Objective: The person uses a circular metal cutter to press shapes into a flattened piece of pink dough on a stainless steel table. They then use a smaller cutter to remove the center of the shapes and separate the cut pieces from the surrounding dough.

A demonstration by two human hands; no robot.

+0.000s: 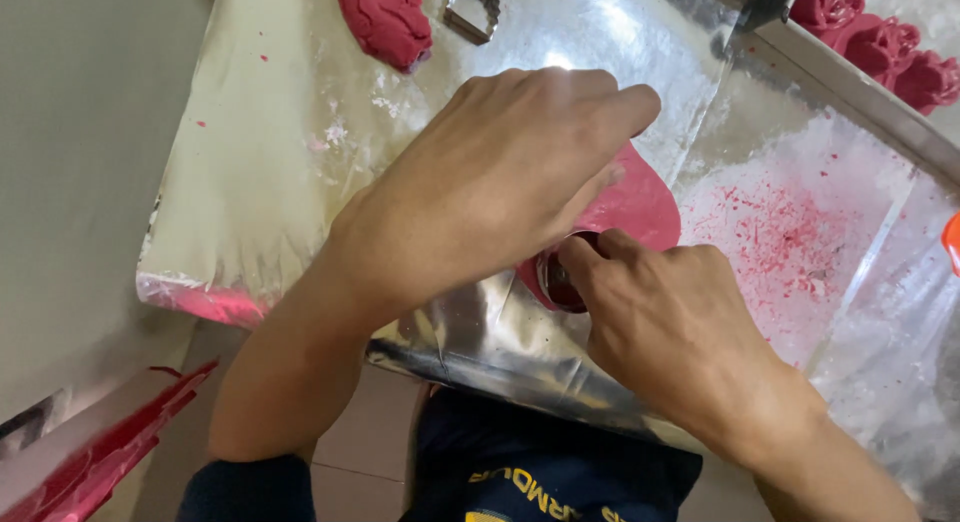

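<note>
A flat sheet of red dough [640, 202] lies on a foil-covered board [290, 152]. A small round metal cutter [560, 280] sits at the dough's near edge. My left hand [490, 182] arches over the dough and cutter, fingers curled down and hiding much of both. My right hand [670, 322] comes in from the lower right, thumb and forefinger pinching the cutter's rim. Whether the left fingertips grip the cutter or press the dough is hidden.
A lump of red dough [385, 20] and a scalloped metal cutter [472, 10] lie at the far edge of the foil. Red dough roses [880, 37] sit at the upper right beyond a metal rim. Red crumbs [770, 222] speckle the foil at right.
</note>
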